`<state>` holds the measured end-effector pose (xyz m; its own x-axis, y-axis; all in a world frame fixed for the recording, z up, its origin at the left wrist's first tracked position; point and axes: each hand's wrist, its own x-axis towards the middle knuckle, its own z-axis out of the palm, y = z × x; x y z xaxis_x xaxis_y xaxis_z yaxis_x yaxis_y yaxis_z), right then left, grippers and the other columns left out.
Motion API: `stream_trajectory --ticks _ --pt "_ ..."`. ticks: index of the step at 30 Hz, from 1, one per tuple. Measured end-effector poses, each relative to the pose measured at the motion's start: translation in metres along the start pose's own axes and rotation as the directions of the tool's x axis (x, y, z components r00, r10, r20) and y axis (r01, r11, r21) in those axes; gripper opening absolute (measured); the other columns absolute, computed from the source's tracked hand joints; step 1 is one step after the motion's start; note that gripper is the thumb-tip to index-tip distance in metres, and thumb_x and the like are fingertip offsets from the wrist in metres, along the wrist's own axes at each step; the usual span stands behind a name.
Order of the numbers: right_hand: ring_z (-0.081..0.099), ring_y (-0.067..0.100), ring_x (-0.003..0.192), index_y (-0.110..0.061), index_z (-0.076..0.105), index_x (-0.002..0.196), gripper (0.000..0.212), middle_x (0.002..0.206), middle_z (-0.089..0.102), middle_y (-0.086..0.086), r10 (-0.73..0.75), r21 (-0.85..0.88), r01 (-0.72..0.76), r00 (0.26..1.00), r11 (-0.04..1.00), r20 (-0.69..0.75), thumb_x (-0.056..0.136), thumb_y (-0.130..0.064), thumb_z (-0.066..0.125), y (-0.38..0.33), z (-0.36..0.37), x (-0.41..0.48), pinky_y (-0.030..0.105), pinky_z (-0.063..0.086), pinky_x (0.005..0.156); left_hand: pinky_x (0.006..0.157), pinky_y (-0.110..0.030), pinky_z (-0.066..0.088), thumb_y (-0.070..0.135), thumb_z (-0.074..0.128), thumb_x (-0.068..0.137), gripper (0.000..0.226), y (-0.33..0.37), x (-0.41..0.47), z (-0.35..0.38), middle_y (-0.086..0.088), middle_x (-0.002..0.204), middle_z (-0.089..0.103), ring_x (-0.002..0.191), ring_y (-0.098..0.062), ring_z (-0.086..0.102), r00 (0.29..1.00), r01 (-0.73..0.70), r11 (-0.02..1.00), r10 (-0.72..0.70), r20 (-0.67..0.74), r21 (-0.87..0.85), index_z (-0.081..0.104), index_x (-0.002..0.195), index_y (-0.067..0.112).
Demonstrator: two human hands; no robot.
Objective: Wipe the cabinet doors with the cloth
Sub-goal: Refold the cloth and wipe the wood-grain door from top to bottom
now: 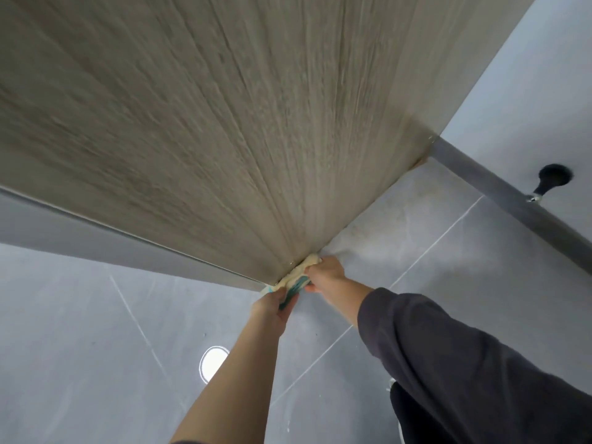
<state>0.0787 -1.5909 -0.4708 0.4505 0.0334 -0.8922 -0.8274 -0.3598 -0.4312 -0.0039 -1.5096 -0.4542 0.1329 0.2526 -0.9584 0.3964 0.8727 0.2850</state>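
A tall wood-grain cabinet door (224,123) fills the upper part of the view, seen from above down to its bottom edge at the floor. A yellow and teal cloth (293,278) is pressed against the door's lower corner. My left hand (272,307) grips the cloth's lower teal end. My right hand (325,274) grips its upper yellow end right at the door's bottom edge. Most of the cloth is hidden between the two hands.
Grey tiled floor (448,267) with pale grout lines spreads below. A dark skirting strip (499,190) runs along a white wall at the right, with a black door stopper (551,181) on it. A round bright reflection (213,362) shows on the floor.
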Motion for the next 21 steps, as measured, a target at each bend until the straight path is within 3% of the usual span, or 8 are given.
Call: stream_trajectory --ticks 5,8,10,12,18,21 --pt "0.063 0.030 0.094 -0.001 0.061 0.105 0.020 0.114 0.062 0.020 -0.092 0.065 0.092 0.996 0.994 0.009 0.086 0.006 0.062 0.000 -0.008 -0.008 0.035 0.057 0.073 0.082 -0.035 0.051 -0.004 0.054 0.095 0.035 0.000 -0.007 -0.003 -0.022 0.127 0.057 0.083 -0.028 0.062 0.999 -0.036 0.999 0.037 0.006 -0.033 0.050 0.129 -0.010" --pt "0.065 0.031 0.098 -0.006 0.058 0.091 0.015 0.109 0.063 0.019 -0.131 0.118 0.126 0.990 0.985 0.043 0.085 0.006 0.064 -0.005 -0.016 -0.023 0.035 0.058 0.076 0.068 -0.031 0.057 -0.003 0.054 0.095 0.033 0.003 -0.019 -0.007 -0.024 0.124 0.059 0.083 -0.029 0.063 0.998 -0.055 0.996 0.058 0.037 -0.066 0.051 0.127 -0.012" --pt "0.066 0.031 0.100 -0.007 0.059 0.092 0.015 0.112 0.064 0.020 -0.165 0.133 0.155 0.984 0.979 0.068 0.085 0.004 0.066 -0.009 -0.020 -0.036 0.035 0.059 0.078 0.055 -0.029 0.060 -0.001 0.055 0.096 0.031 0.005 -0.032 -0.010 -0.024 0.119 0.060 0.085 -0.029 0.064 0.996 -0.062 0.994 0.067 0.061 -0.090 0.051 0.124 -0.013" --pt "0.067 0.032 0.101 -0.007 0.060 0.093 0.015 0.113 0.065 0.021 -0.205 0.153 0.189 0.974 0.970 0.093 0.085 0.004 0.066 -0.013 -0.025 -0.051 0.035 0.060 0.079 0.050 -0.027 0.059 0.001 0.054 0.096 0.027 0.007 -0.048 -0.013 -0.023 0.113 0.062 0.085 -0.029 0.065 0.992 -0.079 0.991 0.088 0.085 -0.110 0.052 0.119 -0.014" --pt "0.067 0.030 0.101 -0.003 0.060 0.108 0.022 0.113 0.065 0.020 -0.317 0.242 0.277 0.937 0.930 0.149 0.088 0.001 0.066 -0.029 -0.041 -0.100 0.029 0.059 0.075 0.054 -0.023 0.058 0.000 0.055 0.095 0.016 0.014 -0.100 -0.017 -0.021 0.105 0.065 0.087 -0.027 0.067 0.969 -0.153 0.976 0.179 0.172 -0.153 0.058 0.106 -0.011" --pt "0.068 0.027 0.097 -0.001 0.060 0.112 0.024 0.111 0.067 0.019 -0.370 0.281 0.312 0.910 0.908 0.185 0.089 0.000 0.065 -0.038 -0.049 -0.127 0.027 0.060 0.074 0.063 -0.025 0.061 0.002 0.059 0.093 0.012 0.021 -0.129 -0.023 -0.020 0.106 0.068 0.094 -0.027 0.068 0.956 -0.185 0.971 0.213 0.201 -0.149 0.061 0.100 -0.007"
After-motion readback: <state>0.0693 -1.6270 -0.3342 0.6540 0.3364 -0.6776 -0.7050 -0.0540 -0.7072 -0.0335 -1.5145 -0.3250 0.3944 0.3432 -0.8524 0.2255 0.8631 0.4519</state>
